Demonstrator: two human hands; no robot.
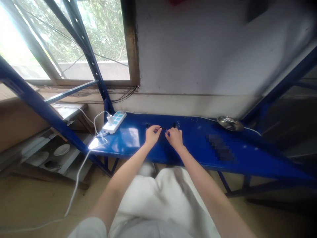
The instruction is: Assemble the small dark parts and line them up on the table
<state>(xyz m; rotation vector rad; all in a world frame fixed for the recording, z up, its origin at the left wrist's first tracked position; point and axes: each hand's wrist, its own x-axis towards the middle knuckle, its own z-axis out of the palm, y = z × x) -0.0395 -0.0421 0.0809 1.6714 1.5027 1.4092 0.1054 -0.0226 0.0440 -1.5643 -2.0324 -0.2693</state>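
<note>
Over the blue shelf (138,148), my left hand (152,135) is closed in a pinch on one end of a small dark piece (163,128). My right hand (175,137) faces it from the right, its thumb and fingers also pinched together at the piece's other side. What sits inside the right fingertips is too small to make out. Just behind the right hand lie a small black object (174,125) and a few tiny clear bits (178,124). Another small dark item (148,125) shows beyond the left hand.
A white power strip (115,122) with a plug and white cable (78,178) lies at the shelf's left end. On the right are a shiny metal dish (230,123) and a blurred-out dark object (220,147). Blue uprights (92,66) flank the shelf; a wall (193,59) stands behind.
</note>
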